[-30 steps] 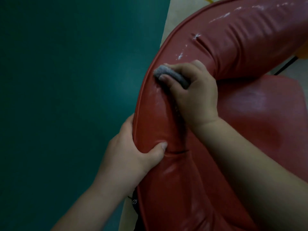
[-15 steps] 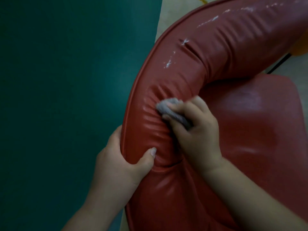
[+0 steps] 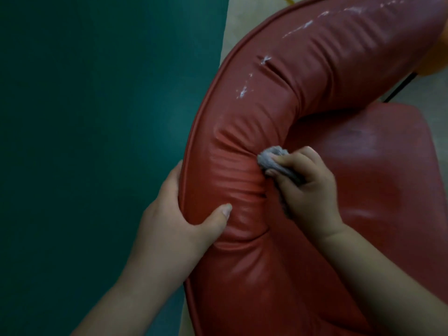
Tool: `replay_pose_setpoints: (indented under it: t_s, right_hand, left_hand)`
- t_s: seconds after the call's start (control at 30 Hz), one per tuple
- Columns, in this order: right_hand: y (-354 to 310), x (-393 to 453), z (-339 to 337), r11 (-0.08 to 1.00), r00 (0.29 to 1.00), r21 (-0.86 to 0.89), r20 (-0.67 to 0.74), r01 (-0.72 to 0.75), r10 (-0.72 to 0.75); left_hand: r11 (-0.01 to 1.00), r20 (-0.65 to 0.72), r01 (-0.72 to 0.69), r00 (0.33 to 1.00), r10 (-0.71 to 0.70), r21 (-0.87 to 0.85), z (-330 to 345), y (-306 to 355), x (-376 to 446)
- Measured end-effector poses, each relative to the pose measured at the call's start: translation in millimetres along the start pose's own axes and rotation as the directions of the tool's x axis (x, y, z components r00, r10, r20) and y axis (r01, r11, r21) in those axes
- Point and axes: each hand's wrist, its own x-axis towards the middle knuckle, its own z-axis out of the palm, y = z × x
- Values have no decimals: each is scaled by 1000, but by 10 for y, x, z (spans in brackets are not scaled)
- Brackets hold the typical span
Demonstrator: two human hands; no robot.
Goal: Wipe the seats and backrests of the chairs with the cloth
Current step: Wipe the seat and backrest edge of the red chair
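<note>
Fingers (image 3: 288, 163) of the right hand (image 3: 308, 185) are curled round a small grey cloth (image 3: 272, 158), bunched into a wad, and press it against the inner face of the curved red backrest (image 3: 232, 170) where the padding folds toward the seat. Part of the cloth shows beyond the fingertips; a darker strip of it trails under the palm toward the wrist. Opposite, the left hand (image 3: 174, 221) grips the outer edge of the same backrest: its thumb (image 3: 221, 213) lies over the top of the padding and dents it, while the other fingers wrap behind the piped rim, out of sight. The two hands sit near each other, with the wrinkled bend of the backrest between them.

Backrest: a thick padded roll in red leather-like cover, sweeping from lower centre up to the upper right. White flecks and scuff marks (image 3: 243, 90) dot its upper surface above the hands, and more streaks run along the far stretch. A short crease cuts the cover near the flecks.

Seat (image 3: 378, 166): red, glossy, lying right of the backrest and below it, with pale sheen patches.

Surroundings: a dark teal floor (image 3: 97, 141) fills the left side; a pale strip of flooring (image 3: 231, 27) borders it beside the chair. An orange object (image 3: 436, 61), cut by the right edge, is too little seen to identify.
</note>
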Motion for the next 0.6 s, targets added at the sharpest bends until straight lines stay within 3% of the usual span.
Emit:
replay_pose_setpoints:
  t_s: [0.07, 0.13, 0.23, 0.37, 0.5, 0.53, 0.6]
  right_hand:
    - [-46, 123, -28, 1000, 997, 29, -71, 9, -7]
    - [-227, 380, 63, 987, 983, 93, -146, 128, -113]
    - [-384, 489, 281, 973, 978, 98, -40, 207, -204]
    - [24, -100, 261, 990, 996, 137, -75, -35, 46]
    - [227, -329, 124, 935, 942, 142, -38, -325, 333]
    - [181, -218, 119, 922, 931, 202, -90, -331, 354]
    - [-19, 104, 160, 919, 939, 336, -197, -207, 284]
  left_hand:
    - [998, -7, -34, 999, 34, 54, -7, 58, 134]
    - [993, -25, -68, 997, 71, 98, -6, 100, 272]
    - [985, -48, -93, 994, 101, 146, 1, 158, 412]
    - [991, -45, -77, 996, 82, 106, 43, 180, 407]
    - [998, -51, -44, 998, 46, 36, 68, 145, 355]
    - [998, -55, -47, 997, 49, 35, 67, 154, 354]
    - [998, -71, -51, 996, 54, 45, 67, 176, 354]
